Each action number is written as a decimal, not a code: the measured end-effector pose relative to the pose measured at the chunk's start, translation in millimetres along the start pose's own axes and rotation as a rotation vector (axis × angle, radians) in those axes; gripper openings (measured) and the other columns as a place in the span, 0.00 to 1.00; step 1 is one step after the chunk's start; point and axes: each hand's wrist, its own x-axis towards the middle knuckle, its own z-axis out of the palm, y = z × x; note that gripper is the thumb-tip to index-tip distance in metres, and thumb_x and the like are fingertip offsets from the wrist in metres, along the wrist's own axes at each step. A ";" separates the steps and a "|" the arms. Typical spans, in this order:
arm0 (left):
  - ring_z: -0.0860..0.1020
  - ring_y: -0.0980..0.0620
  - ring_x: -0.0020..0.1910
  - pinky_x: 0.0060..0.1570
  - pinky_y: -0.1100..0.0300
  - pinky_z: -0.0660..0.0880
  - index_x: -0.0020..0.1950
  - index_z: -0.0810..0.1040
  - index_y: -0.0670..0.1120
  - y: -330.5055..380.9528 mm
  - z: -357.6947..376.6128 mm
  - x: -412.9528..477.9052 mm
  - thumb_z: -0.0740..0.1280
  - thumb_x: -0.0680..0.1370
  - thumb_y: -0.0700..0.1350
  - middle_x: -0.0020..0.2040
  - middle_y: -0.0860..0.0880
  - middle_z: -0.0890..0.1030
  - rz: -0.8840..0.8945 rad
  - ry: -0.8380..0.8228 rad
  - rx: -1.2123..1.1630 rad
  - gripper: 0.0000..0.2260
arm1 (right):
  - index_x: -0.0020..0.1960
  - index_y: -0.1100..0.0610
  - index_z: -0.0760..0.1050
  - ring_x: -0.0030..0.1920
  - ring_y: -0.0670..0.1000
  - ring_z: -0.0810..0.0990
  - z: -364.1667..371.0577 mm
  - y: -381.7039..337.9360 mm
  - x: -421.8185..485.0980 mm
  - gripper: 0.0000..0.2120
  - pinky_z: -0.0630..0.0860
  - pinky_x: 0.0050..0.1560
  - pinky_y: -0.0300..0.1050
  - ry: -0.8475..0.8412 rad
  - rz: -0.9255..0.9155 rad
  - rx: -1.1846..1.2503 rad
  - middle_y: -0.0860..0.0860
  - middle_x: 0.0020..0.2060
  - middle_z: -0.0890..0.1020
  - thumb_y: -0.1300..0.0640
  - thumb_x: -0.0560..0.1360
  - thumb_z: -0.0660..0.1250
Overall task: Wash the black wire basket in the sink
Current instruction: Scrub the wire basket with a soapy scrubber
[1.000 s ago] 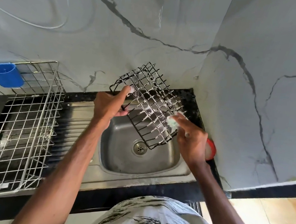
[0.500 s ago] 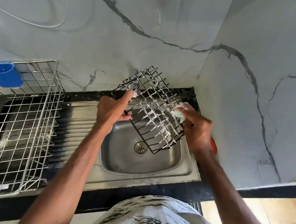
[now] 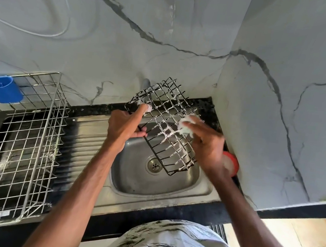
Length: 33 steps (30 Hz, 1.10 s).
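The black wire basket (image 3: pixel 164 123), streaked with white suds, hangs tilted above the steel sink (image 3: pixel 129 181). My left hand (image 3: pixel 125 127) grips its left rim, index finger stretched up along the wire. My right hand (image 3: pixel 204 145) holds a soapy pale scrubber (image 3: pixel 185 124) against the basket's right side. The basket's lower corner dips toward the drain (image 3: pixel 154 164).
A large silver wire dish rack (image 3: pixel 20 146) with a blue plastic cup (image 3: pixel 0 88) stands on the drainboard at left. A red-rimmed round container (image 3: pixel 232 163) sits by the corner wall behind my right hand. The tap (image 3: pixel 147 85) pokes out behind the basket.
My right hand has slid the scrubber up along the basket's side. The basket stays tilted over the sink in my left hand's grip.
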 end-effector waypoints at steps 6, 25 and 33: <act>0.88 0.42 0.41 0.34 0.54 0.84 0.36 0.74 0.40 1.1 0.4 2.2 0.76 0.75 0.56 0.46 0.43 0.84 0.004 0.046 -0.031 0.22 | 0.61 0.58 0.83 0.65 0.47 0.79 -22.2 22.4 -9.7 0.27 0.73 0.64 0.30 0.016 0.174 -0.102 0.55 0.64 0.81 0.80 0.71 0.63; 0.87 0.43 0.43 0.39 0.58 0.85 0.67 0.78 0.55 4.5 -10.0 7.0 0.67 0.60 0.81 0.48 0.40 0.85 -0.020 -0.067 -0.087 0.44 | 0.53 0.58 0.86 0.61 0.46 0.82 -34.6 -43.0 -60.6 0.17 0.81 0.53 0.35 0.011 -0.135 0.087 0.52 0.60 0.82 0.74 0.73 0.68; 0.87 0.38 0.46 0.36 0.58 0.84 0.48 0.76 0.58 -0.1 -11.1 14.1 0.70 0.42 0.85 0.55 0.31 0.84 0.008 -0.086 -0.074 0.44 | 0.55 0.58 0.86 0.58 0.51 0.84 -33.7 -7.0 -31.7 0.22 0.84 0.49 0.42 0.019 -0.098 -0.034 0.54 0.59 0.84 0.78 0.71 0.66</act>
